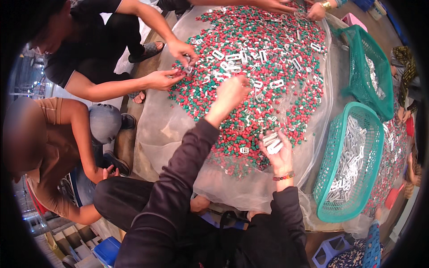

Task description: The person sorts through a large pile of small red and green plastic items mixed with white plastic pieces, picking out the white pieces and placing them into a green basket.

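Note:
My left hand (231,94) reaches over a spread of small red, green and white chunks (241,134). Its fingers are curled together at the tips; whatever they pinch is hidden. Close by lie flat silver-white slotted buckles (233,57), scattered on top of the chunks. Nearer to me, my right hand (281,157), with a beaded bracelet at the wrist, is turned palm up. A small stack of silver-white buckles (272,143) rests in it, held by the curled fingers. One loose buckle (244,150) lies left of that hand.
Pale mesh cloth (156,129) lies under the chunks. To the right stand a green basket (322,196) holding many buckles and another green basket (353,58) behind it. At the left, a co-worker's hands (167,80) work at the pile's edge; other people's hands are at the far edge.

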A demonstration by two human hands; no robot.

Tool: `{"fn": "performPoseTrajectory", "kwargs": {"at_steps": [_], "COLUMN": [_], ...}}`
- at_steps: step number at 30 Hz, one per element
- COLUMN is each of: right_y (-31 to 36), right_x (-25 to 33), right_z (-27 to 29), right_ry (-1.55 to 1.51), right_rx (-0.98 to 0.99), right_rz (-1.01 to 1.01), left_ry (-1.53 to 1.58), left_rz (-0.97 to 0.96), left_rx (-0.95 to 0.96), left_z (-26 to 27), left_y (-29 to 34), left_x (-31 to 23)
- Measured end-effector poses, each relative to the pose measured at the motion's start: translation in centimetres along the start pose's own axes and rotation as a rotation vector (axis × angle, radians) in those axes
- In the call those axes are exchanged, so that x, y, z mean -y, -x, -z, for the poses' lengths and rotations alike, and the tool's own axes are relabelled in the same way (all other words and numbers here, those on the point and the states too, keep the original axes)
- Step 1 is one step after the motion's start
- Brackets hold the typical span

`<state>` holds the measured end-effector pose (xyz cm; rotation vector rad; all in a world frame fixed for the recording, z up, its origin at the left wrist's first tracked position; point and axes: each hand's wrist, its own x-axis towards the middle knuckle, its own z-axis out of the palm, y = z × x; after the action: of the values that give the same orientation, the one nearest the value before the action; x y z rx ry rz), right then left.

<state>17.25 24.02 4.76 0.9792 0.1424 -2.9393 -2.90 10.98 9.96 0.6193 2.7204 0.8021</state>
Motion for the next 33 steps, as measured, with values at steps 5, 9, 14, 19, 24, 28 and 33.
{"fn": "performPoseTrajectory", "kwargs": {"at_steps": [5, 9, 14, 19, 24, 28, 33], "right_y": [2.7, 4.8, 5.6, 4.3, 3.5, 2.6, 2.6], "right_x": [0.3, 0.1, -0.6, -2.5, -2.0, -1.7, 2.3], "right_z": [-0.2, -0.8, 0.0, 1.3, 3.0, 1.7, 2.0], "right_ry": [0.264, 0.435, 0.16, 0.2, 0.093, 0.132, 0.202], "right_rx": [0.097, 0.176, 0.204, 0.176, 0.279, 0.368, 0.09], "right_rz": [-0.04, -0.015, -0.089, 0.01, -0.012, 0.077, 0.447], "left_ry": [-0.59, -0.601, -0.496, 0.142, 0.498, 0.503, 0.489], "left_rz": [-0.06, -0.044, -0.194, -0.051, 0.017, -0.12, -0.289], "left_rx": [-0.107, 0.008, -0.117, -0.103, -0.155, 0.103, -0.202], "left_z": [-4.9, -5.4, -4.7, -3.8, -4.7, -5.3, -1.5], "left_y": [-1.7, -1.9, 1.0, 3.4, 6.1, 10.0, 14.1], "left_x": [7.7, 8.9, 8.2, 9.3, 4.7, -4.5, -9.6]}}
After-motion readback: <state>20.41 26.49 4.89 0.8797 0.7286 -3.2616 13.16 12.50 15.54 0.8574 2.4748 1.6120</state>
